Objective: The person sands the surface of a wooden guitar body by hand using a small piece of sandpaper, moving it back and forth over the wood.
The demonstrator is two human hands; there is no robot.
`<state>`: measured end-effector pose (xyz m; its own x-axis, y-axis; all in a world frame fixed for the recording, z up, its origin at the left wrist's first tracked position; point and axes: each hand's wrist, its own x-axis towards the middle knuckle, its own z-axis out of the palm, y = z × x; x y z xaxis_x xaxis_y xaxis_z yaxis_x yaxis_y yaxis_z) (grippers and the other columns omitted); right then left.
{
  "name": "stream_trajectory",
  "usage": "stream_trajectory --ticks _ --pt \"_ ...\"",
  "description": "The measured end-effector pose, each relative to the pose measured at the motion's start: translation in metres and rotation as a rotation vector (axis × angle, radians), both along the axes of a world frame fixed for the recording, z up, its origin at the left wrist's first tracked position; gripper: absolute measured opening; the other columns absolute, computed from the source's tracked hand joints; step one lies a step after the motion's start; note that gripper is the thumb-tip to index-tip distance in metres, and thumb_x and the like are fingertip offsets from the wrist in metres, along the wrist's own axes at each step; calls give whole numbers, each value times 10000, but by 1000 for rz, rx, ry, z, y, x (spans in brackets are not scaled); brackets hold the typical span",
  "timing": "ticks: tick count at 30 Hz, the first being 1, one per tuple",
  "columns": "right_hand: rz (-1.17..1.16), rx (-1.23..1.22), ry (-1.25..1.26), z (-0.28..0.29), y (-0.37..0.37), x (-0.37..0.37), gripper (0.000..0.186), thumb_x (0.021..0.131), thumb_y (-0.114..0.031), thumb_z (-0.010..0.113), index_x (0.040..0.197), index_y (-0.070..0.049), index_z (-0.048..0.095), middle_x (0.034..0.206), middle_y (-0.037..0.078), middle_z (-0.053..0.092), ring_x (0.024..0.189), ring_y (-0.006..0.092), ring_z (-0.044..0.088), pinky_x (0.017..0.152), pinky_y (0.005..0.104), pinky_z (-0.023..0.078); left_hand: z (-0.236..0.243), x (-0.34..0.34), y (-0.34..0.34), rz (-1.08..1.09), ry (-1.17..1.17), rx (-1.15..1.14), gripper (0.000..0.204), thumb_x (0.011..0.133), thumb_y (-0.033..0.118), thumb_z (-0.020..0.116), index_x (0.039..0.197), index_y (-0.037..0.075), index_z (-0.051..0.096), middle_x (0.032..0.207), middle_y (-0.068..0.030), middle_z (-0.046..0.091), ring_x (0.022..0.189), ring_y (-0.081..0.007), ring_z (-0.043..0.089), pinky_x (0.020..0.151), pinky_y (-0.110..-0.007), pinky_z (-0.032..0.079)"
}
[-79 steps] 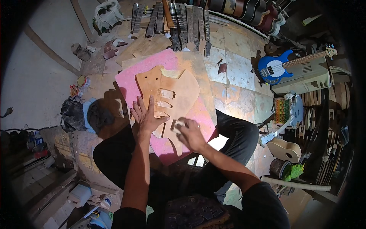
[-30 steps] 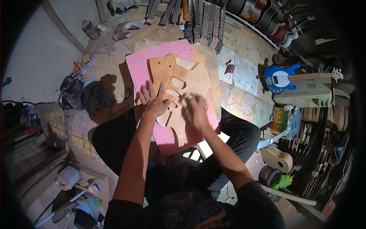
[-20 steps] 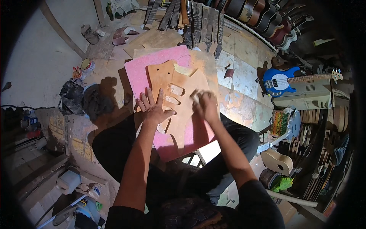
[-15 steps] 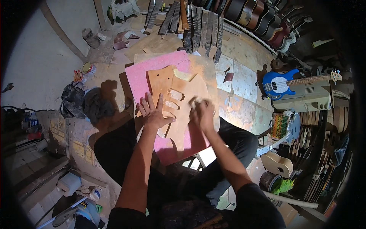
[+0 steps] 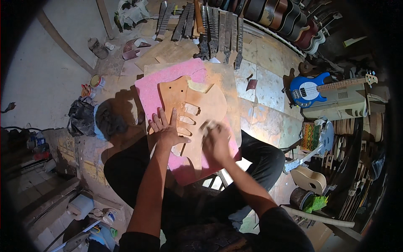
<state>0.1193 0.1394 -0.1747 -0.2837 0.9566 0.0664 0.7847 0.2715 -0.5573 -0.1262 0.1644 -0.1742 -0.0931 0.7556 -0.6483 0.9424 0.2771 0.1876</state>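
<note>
An unpainted wooden electric guitar body (image 5: 212, 103) lies on a pink pad (image 5: 147, 93) in front of me. Three pickup slots and two small holes are cut in it. My left hand (image 5: 166, 128) rests flat on its left side, fingers spread and holding nothing. Over the right part of the body, my right hand (image 5: 218, 140) is closed on a small pale folded piece (image 5: 208, 125) that looks like sandpaper. Motion blur and the fingers hide most of that piece. Under the pink pad is a wooden board (image 5: 230, 90), resting near my crossed legs.
Several guitar necks (image 5: 214, 31) lie at the far side. A blue bass guitar (image 5: 310, 90) lies on a box-like case at the right, above a small acoustic guitar body (image 5: 308, 179). Dark cloth (image 5: 110, 116) and an open can (image 5: 97, 81) sit at the left.
My right hand has moved a little toward me and to the left along the wood, still closed on the piece. The left hand keeps its place on the body. The view has shifted slightly.
</note>
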Motion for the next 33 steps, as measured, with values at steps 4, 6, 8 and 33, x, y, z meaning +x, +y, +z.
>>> stream_trajectory --ticks 4,6,8,33 --pt "-81 -411 369 -2 -20 4 441 858 -123 771 1292 -120 691 1453 246 551 1263 455 536 1044 550 447 7 4 5 -15 -13 -51 1686 519 743 943 1726 270 -136 1713 -368 -223 1563 -641 -147 1240 -740 -9" --pt "19 18 -18 -5 31 18 425 877 -140 745 1295 -99 677 1397 256 559 1214 470 543 1000 557 457 6 -4 1 1 -8 -17 1671 513 735 948 1733 268 -92 1724 -362 -187 1568 -637 -123 1233 -754 -18" --pt "-148 45 -48 -6 93 40 439 891 -161 745 1307 -79 629 1330 283 559 1176 508 542 976 575 461 2 3 1 -8 -23 1 1666 510 730 952 1736 267 -79 1728 -363 -168 1571 -636 -110 1229 -762 -23" --pt "-342 108 171 -32 125 49 383 935 -170 747 1261 6 647 1227 256 627 1164 468 571 1006 530 464 -12 77 24 394 138 564 1181 783 762 751 1705 176 303 1648 -411 230 1524 -565 310 1167 -613 403"
